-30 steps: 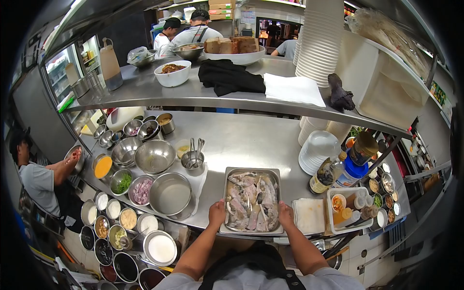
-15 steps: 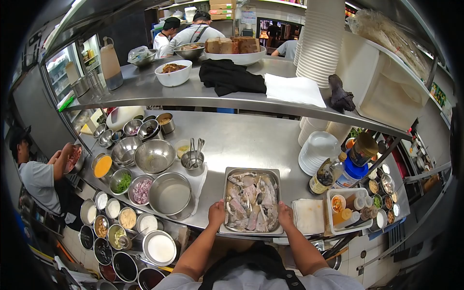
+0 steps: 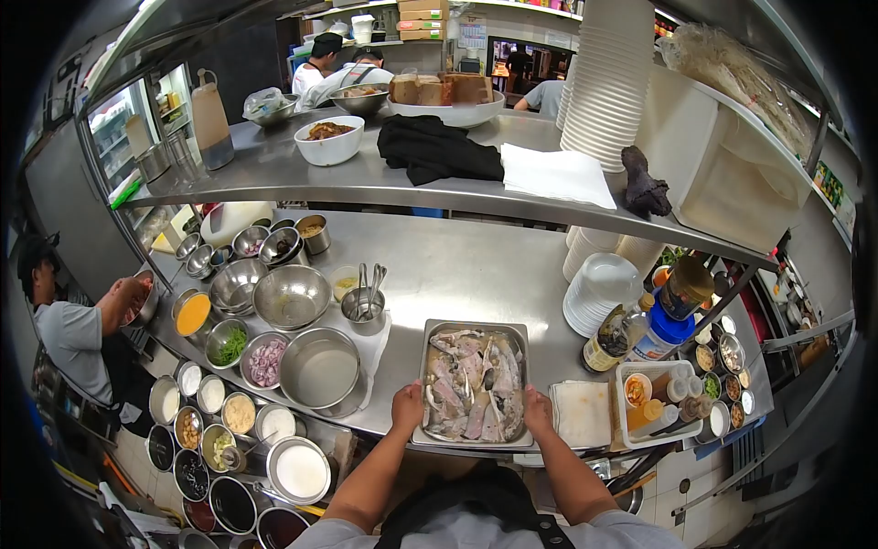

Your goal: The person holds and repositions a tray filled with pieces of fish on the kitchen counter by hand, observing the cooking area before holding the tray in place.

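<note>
A rectangular steel tray point(image 3: 523, 340) sits at the front edge of the steel counter. Pale, wet raw pieces point(image 3: 476, 380), fish or meat as far as I can see, fill it along with some liquid. My left hand point(image 3: 408, 407) grips the tray's left side near the front corner, fingers closed at the rim. On the opposite side, my right hand point(image 3: 539, 410) holds the right rim the same way. Part of the fingers of both hands is hidden by the tray.
Left of the tray stand a big steel pot point(image 3: 320, 371), a bowl of chopped onion point(image 3: 265, 362) and a cup of spoons point(image 3: 366, 316). To the right are a folded cloth point(image 3: 583, 412), a bottle basket point(image 3: 654, 432) and stacked plates point(image 3: 599, 293). A shelf point(image 3: 366, 189) crosses above; a co-worker point(image 3: 78, 320) stands left.
My hands keep their grip and the tray stays practically in place. At the back, one person has bent lower. The co-worker on the left has shifted their hands over a bowl.
</note>
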Tool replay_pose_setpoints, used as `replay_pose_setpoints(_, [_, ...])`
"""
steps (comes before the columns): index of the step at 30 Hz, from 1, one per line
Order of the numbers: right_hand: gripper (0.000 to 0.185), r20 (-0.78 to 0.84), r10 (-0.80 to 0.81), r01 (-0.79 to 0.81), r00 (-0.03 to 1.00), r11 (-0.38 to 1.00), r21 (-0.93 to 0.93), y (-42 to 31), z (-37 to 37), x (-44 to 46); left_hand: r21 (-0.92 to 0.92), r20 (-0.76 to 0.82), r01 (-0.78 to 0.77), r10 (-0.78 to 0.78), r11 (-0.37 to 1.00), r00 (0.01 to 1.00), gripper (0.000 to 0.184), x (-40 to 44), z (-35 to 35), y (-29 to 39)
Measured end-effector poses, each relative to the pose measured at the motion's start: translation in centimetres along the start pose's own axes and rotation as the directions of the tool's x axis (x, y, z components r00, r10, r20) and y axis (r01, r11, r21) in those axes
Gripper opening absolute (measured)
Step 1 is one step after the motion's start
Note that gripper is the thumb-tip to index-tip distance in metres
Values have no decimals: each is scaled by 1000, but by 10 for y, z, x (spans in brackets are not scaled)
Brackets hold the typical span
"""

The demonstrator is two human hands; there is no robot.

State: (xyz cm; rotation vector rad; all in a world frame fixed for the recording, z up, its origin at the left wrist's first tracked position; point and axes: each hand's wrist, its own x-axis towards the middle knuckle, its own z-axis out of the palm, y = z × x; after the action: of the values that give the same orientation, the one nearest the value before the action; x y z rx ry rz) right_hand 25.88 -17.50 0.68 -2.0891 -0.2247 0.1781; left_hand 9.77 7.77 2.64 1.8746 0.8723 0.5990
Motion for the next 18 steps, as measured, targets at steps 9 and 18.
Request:
replay_pose_setpoints(9, [53, 13, 22, -22, 1000, 999, -31, -16, -8, -6, -10, -22, -5, 5, 1000, 1000, 46, -3, -2, 8])
replay_pose_setpoints(18, [52, 27, 23, -23, 999, 1000, 0, -12, -6, -4, 15, 5, 4, -4, 1000, 1000, 48, -2, -4, 8])
